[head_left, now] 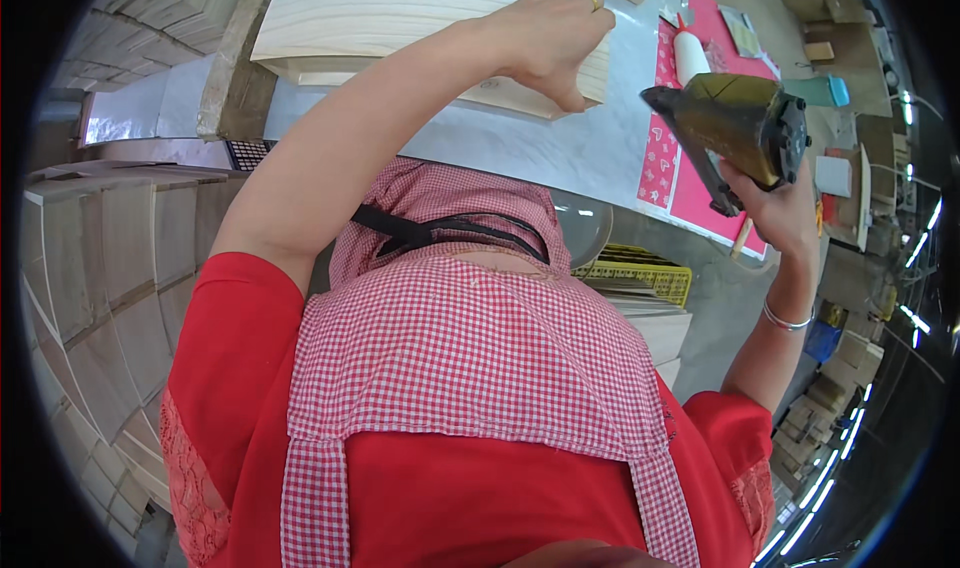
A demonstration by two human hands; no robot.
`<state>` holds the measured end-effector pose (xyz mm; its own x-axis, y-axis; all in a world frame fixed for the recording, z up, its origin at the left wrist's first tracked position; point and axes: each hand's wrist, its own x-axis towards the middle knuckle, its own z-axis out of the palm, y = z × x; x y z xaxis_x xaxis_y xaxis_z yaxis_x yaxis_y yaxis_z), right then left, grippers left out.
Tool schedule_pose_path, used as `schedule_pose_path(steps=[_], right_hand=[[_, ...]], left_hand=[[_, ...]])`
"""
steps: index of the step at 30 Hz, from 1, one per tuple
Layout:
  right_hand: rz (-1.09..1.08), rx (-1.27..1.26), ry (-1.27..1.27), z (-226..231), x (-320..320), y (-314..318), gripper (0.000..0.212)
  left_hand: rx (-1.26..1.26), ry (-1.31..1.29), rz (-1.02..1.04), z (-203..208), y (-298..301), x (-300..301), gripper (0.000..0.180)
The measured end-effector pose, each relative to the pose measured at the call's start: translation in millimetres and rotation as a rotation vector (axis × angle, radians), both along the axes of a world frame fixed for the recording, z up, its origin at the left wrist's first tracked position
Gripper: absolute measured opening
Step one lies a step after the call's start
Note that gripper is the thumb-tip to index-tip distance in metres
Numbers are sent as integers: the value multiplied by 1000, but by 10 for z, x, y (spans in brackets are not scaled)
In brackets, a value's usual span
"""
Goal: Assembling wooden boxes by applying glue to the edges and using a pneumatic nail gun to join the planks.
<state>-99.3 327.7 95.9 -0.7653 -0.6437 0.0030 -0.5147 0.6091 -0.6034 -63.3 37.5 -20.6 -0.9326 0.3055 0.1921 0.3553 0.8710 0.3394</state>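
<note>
A long piece of pale wood (400, 8), made of boards joined at an angle, lies across the table in front of me. My left hand (545, 48) is closed round its right end, with the thumb at the near edge and the fingers over the far side. Raised to the right of the wood is a dark nail gun (740, 118), its nose pointing left and apart from the wood. My right hand (785, 208) grips its handle from below; the gun's body hides some of the fingers.
Behind the gun, a white bottle with a red tip (690, 58) lies on a pink patterned sheet (700, 193). A wooden block (235, 68) stands by the table's left edge. Stacked wooden panels (110, 268) fill the left side. A yellow crate (650, 273) sits below the table (590, 168).
</note>
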Motion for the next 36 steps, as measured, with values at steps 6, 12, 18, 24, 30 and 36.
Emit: schedule_pose_path(steps=[6, 12, 18, 24, 30, 36], right_hand=[[-51, 229, 128, -49, 64, -67, 38], [-224, 330, 510, -964, -297, 801, 50], [-468, 610, 661, -1955, -480, 1269, 61], [-362, 237, 932, -1717, -348, 618, 43], [-221, -474, 514, -1573, 587, -795, 31], [-287, -554, 475, -1638, 667, -1061, 25]], left_hand=[[28, 24, -14, 2, -41, 34, 89], [40, -17, 16, 51, -6, 29, 88], [-21, -62, 44, 113, 50, -18, 86], [47, -26, 36, 35, -20, -44, 85], [28, -31, 10, 112, 17, -48, 90], [42, -85, 44, 145, 21, -2, 92]])
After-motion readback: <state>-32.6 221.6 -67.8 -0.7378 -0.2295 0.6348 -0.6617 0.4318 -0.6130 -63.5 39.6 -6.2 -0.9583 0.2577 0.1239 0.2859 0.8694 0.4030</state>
